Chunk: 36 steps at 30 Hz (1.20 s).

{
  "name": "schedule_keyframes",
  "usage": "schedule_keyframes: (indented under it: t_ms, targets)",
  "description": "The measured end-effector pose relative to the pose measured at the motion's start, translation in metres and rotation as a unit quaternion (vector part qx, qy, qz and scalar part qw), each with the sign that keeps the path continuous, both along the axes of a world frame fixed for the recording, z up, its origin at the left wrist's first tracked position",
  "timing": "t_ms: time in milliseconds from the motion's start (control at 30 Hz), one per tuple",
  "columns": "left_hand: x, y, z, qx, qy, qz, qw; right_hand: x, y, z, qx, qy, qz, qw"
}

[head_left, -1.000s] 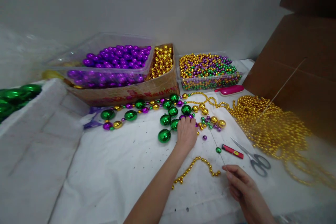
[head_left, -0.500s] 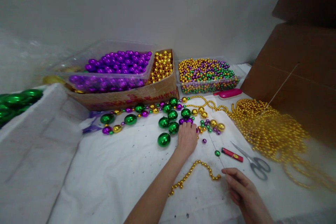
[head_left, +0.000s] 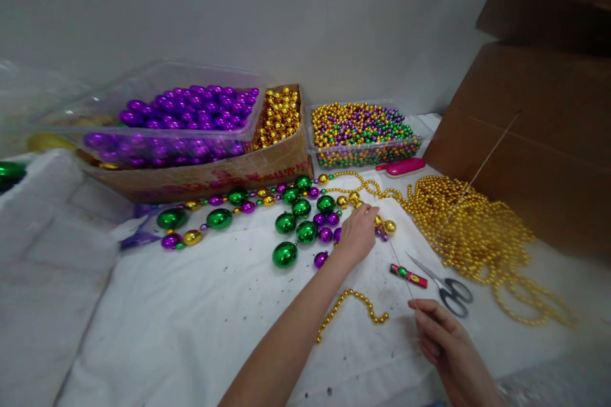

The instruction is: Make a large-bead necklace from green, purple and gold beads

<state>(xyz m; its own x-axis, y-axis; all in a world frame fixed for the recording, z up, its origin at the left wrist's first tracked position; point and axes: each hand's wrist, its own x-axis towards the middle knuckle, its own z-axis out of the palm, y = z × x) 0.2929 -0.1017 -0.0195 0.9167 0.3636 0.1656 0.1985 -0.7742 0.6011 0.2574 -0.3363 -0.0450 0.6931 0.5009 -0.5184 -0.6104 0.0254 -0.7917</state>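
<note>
My right hand [head_left: 442, 334] pinches a thin string [head_left: 409, 291] between thumb and fingertips. A small green bead [head_left: 402, 271] is threaded on it, in front of a red lighter [head_left: 415, 278]. The string runs up toward the gold balls. My left hand [head_left: 359, 234] is closed, its bent fingertips down among the small beads and gold balls [head_left: 389, 227]; what they hold is hidden. Purple balls [head_left: 326, 234] and large green balls [head_left: 285, 254] lie left of that hand. A short gold bead strand [head_left: 352, 293] lies between my forearms.
Scissors [head_left: 449, 287] lie right of the lighter, near a heap of gold bead strands [head_left: 470, 222]. Behind are a tub of purple balls [head_left: 191, 111], a carton [head_left: 210, 179], a tub of mixed beads [head_left: 365, 133] and a pink-handled tool [head_left: 405, 167]. A finished-looking bead garland [head_left: 219, 219] lies left.
My left hand has moved right, from the purple balls to the small beads and gold balls. My right hand still pinches the string. The view has shifted slightly to the right.
</note>
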Motion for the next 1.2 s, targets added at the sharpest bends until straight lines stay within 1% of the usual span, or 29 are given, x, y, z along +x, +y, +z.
schedule_keyframes:
  t_ms: [67, 133, 200, 267, 333, 367, 400, 433, 467, 533, 567, 600, 633, 667, 733, 833, 1067, 1200]
  targets:
    - [0.014, -0.003, -0.005, -0.072, 0.000, -0.014, 0.997, 0.001, -0.001, 0.001, 0.003, 0.005, -0.004, 1.000]
    - [0.022, -0.003, -0.010, -0.111, 0.002, -0.011, 0.994, 0.002, -0.002, 0.000, 0.001, 0.008, -0.005, 1.000]
    - [0.022, 0.000, -0.013, -0.142, -0.007, -0.001, 0.990, 0.002, -0.003, -0.003, -0.001, 0.008, -0.002, 1.000]
    - [0.014, 0.005, -0.013, -0.187, -0.025, 0.015, 0.982, 0.001, -0.003, -0.004, -0.004, 0.002, 0.001, 1.000]
    - [0.000, 0.011, -0.011, -0.232, -0.038, 0.031, 0.972, 0.001, -0.001, -0.005, -0.018, -0.009, 0.010, 1.000]
    - [-0.010, 0.015, -0.008, -0.263, -0.044, 0.037, 0.963, 0.000, 0.000, -0.004, -0.029, -0.020, 0.017, 0.999]
    - [-0.019, 0.018, -0.006, -0.317, -0.054, 0.044, 0.946, -0.002, 0.002, -0.003, -0.040, -0.033, 0.024, 0.998]
    - [-0.030, 0.021, -0.003, -0.392, -0.069, 0.051, 0.916, -0.003, 0.004, -0.002, -0.050, -0.049, 0.033, 0.997]
    - [-0.039, 0.024, -0.001, -0.480, -0.090, 0.059, 0.871, -0.005, 0.006, -0.001, -0.056, -0.066, 0.043, 0.995]
    - [-0.056, 0.027, 0.003, -0.648, -0.134, 0.077, 0.746, -0.010, 0.010, 0.002, -0.059, -0.096, 0.059, 0.992]
    - [-0.062, 0.027, 0.003, -0.702, -0.150, 0.087, 0.690, -0.013, 0.012, 0.003, -0.059, -0.106, 0.067, 0.990]
    - [-0.067, 0.028, 0.003, -0.730, -0.159, 0.096, 0.657, -0.015, 0.014, 0.005, -0.059, -0.111, 0.075, 0.989]
    - [-0.071, 0.027, 0.003, -0.745, -0.165, 0.104, 0.638, -0.018, 0.015, 0.007, -0.061, -0.114, 0.081, 0.988]
    - [-0.073, 0.027, 0.002, -0.751, -0.170, 0.112, 0.628, -0.020, 0.016, 0.009, -0.063, -0.116, 0.086, 0.987]
    - [-0.075, 0.026, 0.000, -0.754, -0.177, 0.123, 0.621, -0.022, 0.018, 0.012, -0.072, -0.118, 0.094, 0.986]
    - [-0.076, 0.023, -0.001, -0.751, -0.185, 0.127, 0.621, -0.024, 0.018, 0.015, -0.083, -0.124, 0.100, 0.984]
    - [-0.081, 0.017, 0.004, -0.730, -0.198, 0.122, 0.643, -0.026, 0.019, 0.015, -0.088, -0.123, 0.086, 0.985]
    - [-0.083, 0.015, 0.004, -0.725, -0.199, 0.127, 0.647, -0.027, 0.019, 0.015, -0.089, -0.119, 0.081, 0.986]
